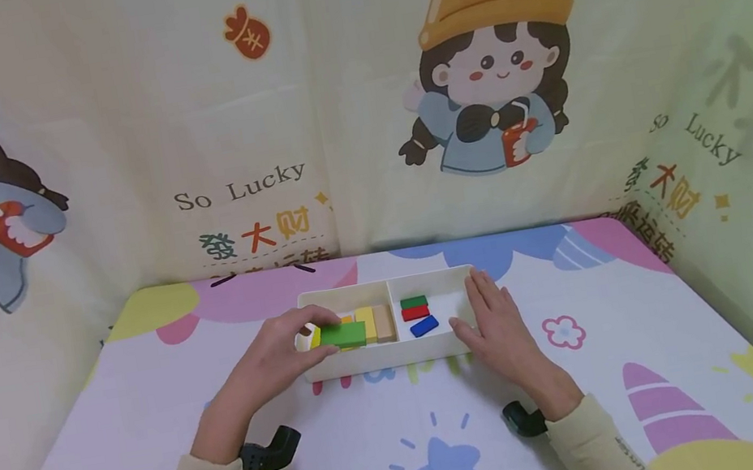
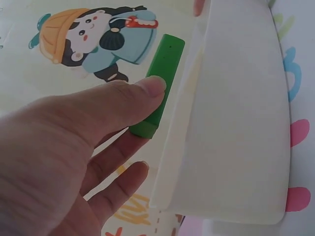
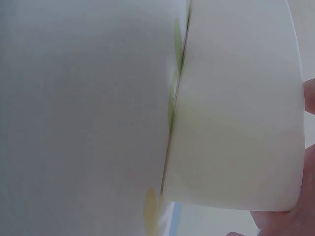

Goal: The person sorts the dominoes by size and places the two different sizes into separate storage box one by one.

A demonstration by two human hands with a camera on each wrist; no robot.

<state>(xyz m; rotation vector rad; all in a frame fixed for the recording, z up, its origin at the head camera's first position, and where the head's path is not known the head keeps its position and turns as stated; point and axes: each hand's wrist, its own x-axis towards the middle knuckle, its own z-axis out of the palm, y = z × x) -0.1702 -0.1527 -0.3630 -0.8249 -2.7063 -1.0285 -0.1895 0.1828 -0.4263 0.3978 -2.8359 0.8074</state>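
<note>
My left hand (image 1: pixel 276 349) pinches a flat green block (image 1: pixel 345 335) between thumb and fingers, over the left compartment of a white two-part box (image 1: pixel 381 359). The left wrist view shows the block (image 2: pixel 170 59) long and narrow, tilted above the box's rim. Beneath it in that compartment lie yellow blocks (image 1: pixel 368 315) and a tan wooden block (image 1: pixel 384 322). My right hand (image 1: pixel 502 326) rests against the box's right end, fingers fairly straight along the wall and thumb at the front corner. The right compartment holds a dark green block (image 1: pixel 413 302), a red block (image 1: pixel 414 313) and a blue block (image 1: pixel 424 326).
The box stands toward the back of a table (image 1: pixel 349 436) with a printed colourful cover. Patterned curtains (image 1: pixel 356 107) hang behind it and at both sides. A dark wrist-worn device (image 1: pixel 272 450) is on the left wrist, another (image 1: pixel 524 419) on the right.
</note>
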